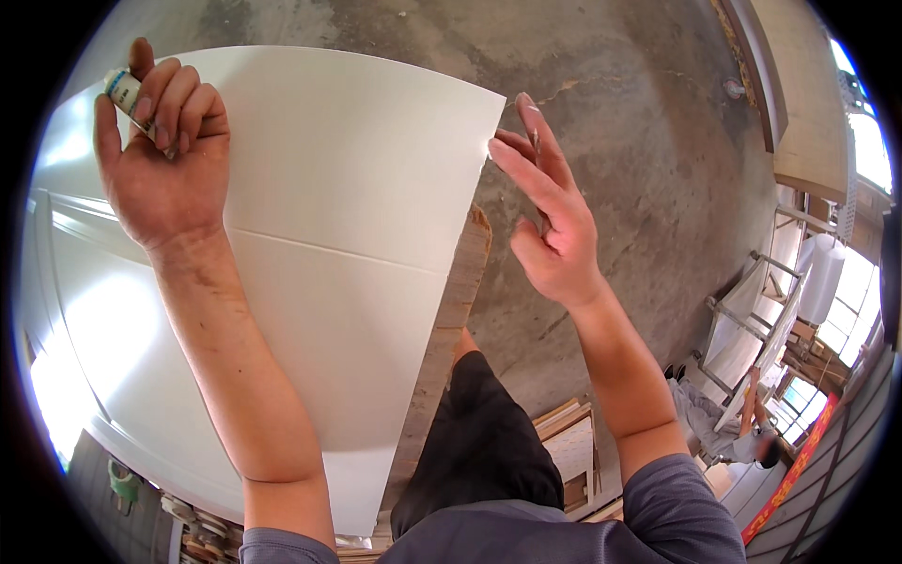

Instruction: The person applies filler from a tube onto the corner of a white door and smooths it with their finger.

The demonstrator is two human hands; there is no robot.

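Observation:
My left hand (174,160) is closed around a small white bottle (125,91) with a blue-marked label. It is raised over the far left part of a large white door panel (338,179). My right hand (554,207) is at the panel's right edge, near its far corner. Its fingers are stretched out and apart, and one fingertip meets the edge. A small pale smear shows on another finger. Something dark and narrow appears between the fingers, too unclear to name.
Under the panel's right side runs a worn wooden support (449,320), close to my leg. Stained concrete floor (648,169) lies beyond. At the right are a metal rack (752,320), wooden boards (813,122) and another person (723,428). A framed piece (571,456) stands by my right leg.

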